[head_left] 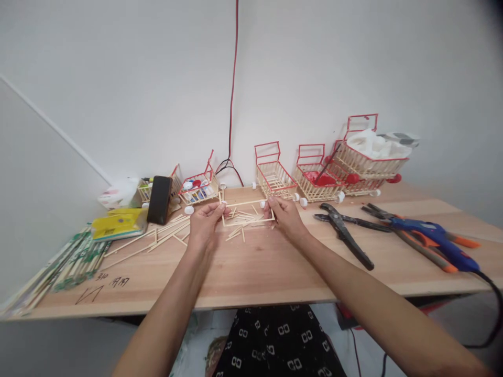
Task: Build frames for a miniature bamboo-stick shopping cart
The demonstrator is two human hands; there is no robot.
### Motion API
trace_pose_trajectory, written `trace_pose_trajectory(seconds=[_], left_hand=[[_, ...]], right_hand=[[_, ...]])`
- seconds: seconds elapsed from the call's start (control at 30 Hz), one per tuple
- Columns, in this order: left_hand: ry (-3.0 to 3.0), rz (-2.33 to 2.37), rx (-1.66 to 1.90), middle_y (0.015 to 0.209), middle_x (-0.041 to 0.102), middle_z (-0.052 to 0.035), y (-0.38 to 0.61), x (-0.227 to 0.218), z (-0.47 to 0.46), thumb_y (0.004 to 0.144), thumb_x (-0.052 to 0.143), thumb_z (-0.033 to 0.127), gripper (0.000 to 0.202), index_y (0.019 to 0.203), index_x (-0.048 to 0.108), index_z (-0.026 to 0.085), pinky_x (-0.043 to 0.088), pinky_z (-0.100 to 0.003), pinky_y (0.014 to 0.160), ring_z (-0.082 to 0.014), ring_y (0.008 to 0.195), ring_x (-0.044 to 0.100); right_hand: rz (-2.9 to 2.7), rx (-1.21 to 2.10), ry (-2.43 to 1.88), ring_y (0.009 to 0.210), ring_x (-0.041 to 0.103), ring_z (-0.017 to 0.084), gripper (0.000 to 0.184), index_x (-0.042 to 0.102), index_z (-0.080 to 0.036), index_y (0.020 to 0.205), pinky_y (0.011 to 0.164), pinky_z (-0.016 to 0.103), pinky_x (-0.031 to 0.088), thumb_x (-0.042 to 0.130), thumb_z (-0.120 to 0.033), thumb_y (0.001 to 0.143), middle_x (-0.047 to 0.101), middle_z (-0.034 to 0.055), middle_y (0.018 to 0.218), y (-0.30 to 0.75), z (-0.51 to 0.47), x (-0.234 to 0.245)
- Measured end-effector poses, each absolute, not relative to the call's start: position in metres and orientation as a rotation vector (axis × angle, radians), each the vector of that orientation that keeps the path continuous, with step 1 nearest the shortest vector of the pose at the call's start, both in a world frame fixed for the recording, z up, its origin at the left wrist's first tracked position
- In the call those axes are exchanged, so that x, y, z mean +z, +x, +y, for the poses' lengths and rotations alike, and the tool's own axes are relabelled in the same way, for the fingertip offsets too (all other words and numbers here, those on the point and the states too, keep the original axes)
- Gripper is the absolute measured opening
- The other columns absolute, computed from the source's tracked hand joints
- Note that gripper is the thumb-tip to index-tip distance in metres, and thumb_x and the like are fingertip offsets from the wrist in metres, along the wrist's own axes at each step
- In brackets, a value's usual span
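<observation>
A small rectangular frame of thin wooden sticks (251, 223) is held up just over the table. My left hand (205, 224) pinches its left end between thumb and fingers. At the opposite end, my right hand (286, 217) grips the right side the same way. Through the frame I see short cut sticks (242, 231) scattered on the wood. Just behind my hands stand miniature shopping carts made of sticks, among them an unfilled one (274, 175) with red trim. The fingertips behind the frame are partly hidden.
Pliers (346, 235) and a blue glue gun (436, 238) with its cord lie on the right. On the left are wrapped stick bundles (80, 256), a yellow packet (118, 225), long loose sticks and a black phone (160, 199). The table's front edge (267, 303) runs before my lap.
</observation>
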State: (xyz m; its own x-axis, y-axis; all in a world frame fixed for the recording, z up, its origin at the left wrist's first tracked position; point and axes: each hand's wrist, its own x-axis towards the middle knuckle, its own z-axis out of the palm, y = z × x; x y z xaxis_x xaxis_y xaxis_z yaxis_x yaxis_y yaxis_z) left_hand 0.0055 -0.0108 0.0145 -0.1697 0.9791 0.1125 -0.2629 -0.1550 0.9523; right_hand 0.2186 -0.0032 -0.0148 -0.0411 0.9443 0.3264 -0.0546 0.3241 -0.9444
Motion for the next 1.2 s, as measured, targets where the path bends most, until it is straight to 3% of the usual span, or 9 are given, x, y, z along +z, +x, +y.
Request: trace_pose_trajectory(seconds=[0.13, 0.23, 0.5, 0.83, 1.2], left_hand=[[1.153, 1.028, 1.563, 0.075, 0.073, -0.008, 0.003, 0.013, -0.01, 0.065, 0.075, 0.052, 0.048, 0.092, 0.07, 0.012, 0.051, -0.033, 0.075, -0.0193, 0.073, 0.068], [1.357, 1.135, 1.608, 0.083, 0.073, -0.007, 0.004, 0.016, -0.015, 0.069, 0.074, 0.041, 0.044, 0.102, 0.064, 0.014, 0.05, -0.03, 0.074, -0.0191, 0.078, 0.068], [1.778, 1.555, 1.648, 0.076, 0.07, -0.0018, 0.01, 0.02, -0.026, 0.076, 0.065, 0.027, 0.017, 0.09, 0.06, 0.02, 0.045, -0.028, 0.071, -0.0177, 0.072, 0.065], [1.908, 1.729, 1.575, 0.071, 0.067, 0.0021, 0.012, 0.022, -0.029, 0.076, 0.058, 0.017, 0.016, 0.091, 0.054, 0.02, 0.043, -0.025, 0.068, -0.0152, 0.065, 0.064], [1.844, 1.691, 1.622, 0.073, 0.066, 0.0017, 0.011, 0.021, -0.029, 0.075, 0.06, 0.018, 0.014, 0.087, 0.053, 0.021, 0.044, -0.024, 0.066, -0.0143, 0.066, 0.062]], right_hand=[[-1.261, 1.013, -0.919, 0.039, 0.049, 0.008, 0.046, 0.058, -0.017, 0.071, 0.035, 0.017, 0.036, 0.054, -0.062, 0.082, 0.058, -0.0017, 0.055, 0.219, -0.002, -0.013], [-1.23, 0.999, -0.939, 0.039, 0.049, 0.007, 0.047, 0.058, -0.017, 0.07, 0.034, 0.017, 0.036, 0.056, -0.062, 0.081, 0.057, -0.0013, 0.055, 0.219, -0.002, -0.012], [-1.342, 0.988, -0.925, 0.04, 0.053, 0.009, 0.045, 0.058, -0.017, 0.072, 0.035, 0.017, 0.036, 0.052, -0.06, 0.084, 0.059, -0.0011, 0.055, 0.216, -0.007, -0.012], [-1.373, 0.948, -0.934, 0.039, 0.052, 0.009, 0.042, 0.057, -0.018, 0.071, 0.034, 0.018, 0.035, 0.05, -0.056, 0.087, 0.059, -0.0018, 0.053, 0.215, -0.009, -0.011], [-1.385, 0.926, -0.955, 0.039, 0.053, 0.01, 0.043, 0.057, -0.017, 0.072, 0.034, 0.018, 0.035, 0.05, -0.058, 0.086, 0.06, -0.0011, 0.055, 0.213, -0.011, -0.009]])
